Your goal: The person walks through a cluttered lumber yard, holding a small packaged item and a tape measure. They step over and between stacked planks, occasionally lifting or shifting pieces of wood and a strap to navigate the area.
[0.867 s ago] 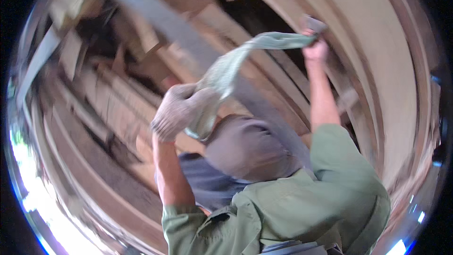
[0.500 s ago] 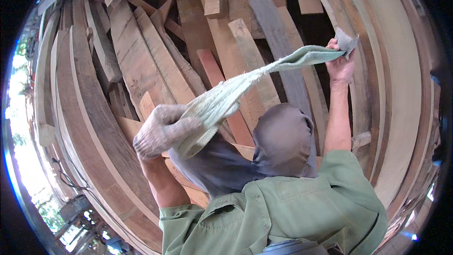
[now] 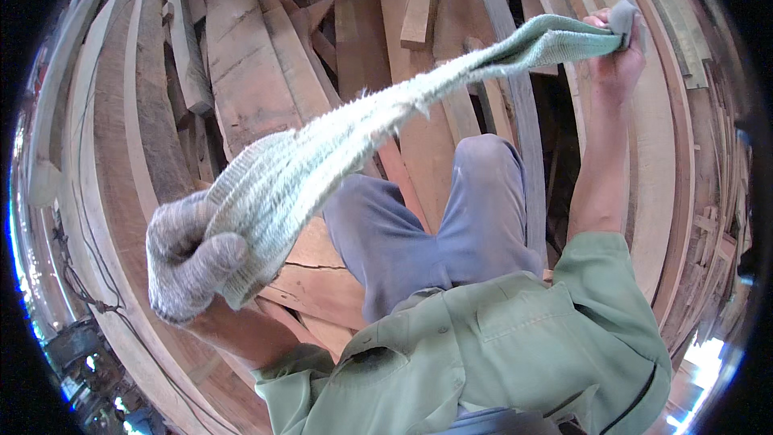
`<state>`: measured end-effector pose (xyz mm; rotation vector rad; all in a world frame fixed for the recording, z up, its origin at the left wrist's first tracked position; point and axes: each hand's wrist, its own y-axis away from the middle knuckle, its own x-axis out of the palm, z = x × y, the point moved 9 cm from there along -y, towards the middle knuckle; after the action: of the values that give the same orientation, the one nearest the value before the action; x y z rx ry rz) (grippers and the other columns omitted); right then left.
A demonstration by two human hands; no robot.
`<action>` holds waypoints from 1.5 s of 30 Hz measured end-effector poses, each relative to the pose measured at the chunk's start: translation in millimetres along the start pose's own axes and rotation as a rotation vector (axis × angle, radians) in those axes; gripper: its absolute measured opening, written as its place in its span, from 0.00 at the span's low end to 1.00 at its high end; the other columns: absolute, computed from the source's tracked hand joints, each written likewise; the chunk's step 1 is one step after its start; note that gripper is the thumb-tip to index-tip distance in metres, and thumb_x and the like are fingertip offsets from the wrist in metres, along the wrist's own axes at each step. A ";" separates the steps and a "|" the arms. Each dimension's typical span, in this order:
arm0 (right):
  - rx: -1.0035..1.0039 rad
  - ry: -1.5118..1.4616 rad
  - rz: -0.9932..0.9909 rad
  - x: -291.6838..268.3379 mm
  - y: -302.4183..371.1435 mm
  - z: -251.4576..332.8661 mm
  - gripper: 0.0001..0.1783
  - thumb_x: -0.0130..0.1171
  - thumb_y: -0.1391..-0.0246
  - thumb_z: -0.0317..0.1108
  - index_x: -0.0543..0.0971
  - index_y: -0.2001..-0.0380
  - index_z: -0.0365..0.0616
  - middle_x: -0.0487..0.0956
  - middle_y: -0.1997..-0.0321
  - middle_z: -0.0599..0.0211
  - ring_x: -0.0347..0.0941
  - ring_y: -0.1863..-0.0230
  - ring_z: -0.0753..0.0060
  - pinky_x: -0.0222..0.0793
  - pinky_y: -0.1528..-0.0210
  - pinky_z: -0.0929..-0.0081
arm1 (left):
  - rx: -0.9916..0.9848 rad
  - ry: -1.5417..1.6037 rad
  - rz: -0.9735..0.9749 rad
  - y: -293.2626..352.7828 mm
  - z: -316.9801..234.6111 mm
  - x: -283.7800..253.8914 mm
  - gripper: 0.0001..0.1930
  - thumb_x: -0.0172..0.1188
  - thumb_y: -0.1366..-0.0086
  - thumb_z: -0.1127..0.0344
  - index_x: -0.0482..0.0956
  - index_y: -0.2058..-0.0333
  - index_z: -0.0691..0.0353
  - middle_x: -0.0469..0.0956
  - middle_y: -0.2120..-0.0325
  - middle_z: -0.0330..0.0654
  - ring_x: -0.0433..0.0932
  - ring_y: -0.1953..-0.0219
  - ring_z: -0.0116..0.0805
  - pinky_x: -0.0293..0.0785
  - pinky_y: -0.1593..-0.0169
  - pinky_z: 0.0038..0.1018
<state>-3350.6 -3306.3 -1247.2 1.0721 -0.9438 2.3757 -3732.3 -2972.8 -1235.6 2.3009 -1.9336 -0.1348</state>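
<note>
A long, pale green fuzzy cloth (image 3: 322, 141) is stretched across in front of me, narrow at its right end and spread wide at its left. My left hand (image 3: 181, 262), in a grey knitted glove, grips the wide end between thumb and fingers. At the far right, my bare right hand (image 3: 618, 68) is raised and closed round the narrow end. A grey flap (image 3: 625, 18) sticks up from that fist; whether it belongs to the cloth I cannot tell. The middle of the cloth hangs free above my grey trousers (image 3: 483, 193).
Beneath and ahead lie many rough wooden planks (image 3: 241, 72), stacked unevenly with dark gaps between them. Long boards (image 3: 676, 137) rise along the right, others (image 3: 105, 137) along the left. A thin dark cord (image 3: 101, 302) runs over the left boards.
My left hand has moved left and down, and my right hand up and to the right. Between them the cloth is drawn out longer. The view has shifted, showing more of my legs.
</note>
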 end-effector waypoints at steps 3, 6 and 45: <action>-0.284 0.468 -0.550 -11.1 -3.2 11.8 0.20 0.47 0.33 0.45 0.78 0.56 0.39 0.80 0.57 0.61 0.73 0.48 0.49 0.68 0.43 0.48 | -0.029 -0.098 0.039 24.6 -1.9 -16.1 0.13 0.64 0.40 0.66 0.80 0.70 0.75 0.78 0.77 0.41 0.75 0.76 0.26 0.70 0.73 0.24; -0.351 0.450 -0.640 5.2 0.2 11.0 0.22 0.50 0.34 0.47 0.76 0.54 0.36 0.79 0.59 0.52 0.75 0.56 0.50 0.74 0.49 0.51 | -0.225 -0.267 0.019 41.6 38.8 -19.2 0.15 0.66 0.39 0.60 0.81 0.71 0.70 0.77 0.79 0.41 0.74 0.77 0.25 0.70 0.73 0.25; 0.478 0.873 -1.256 -412.5 -297.0 -146.6 0.31 0.52 0.40 0.64 0.78 0.58 0.44 0.79 0.66 0.71 0.74 0.66 0.79 0.72 0.68 0.75 | -1.010 0.096 0.184 -421.2 212.3 -182.3 0.16 0.64 0.35 0.58 0.84 0.61 0.69 0.81 0.75 0.35 0.75 0.72 0.21 0.71 0.68 0.21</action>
<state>-2993.5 -3015.5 -1507.6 0.3693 0.5298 1.5966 -3386.7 -2731.6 -1515.1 1.4221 -1.4780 -0.7568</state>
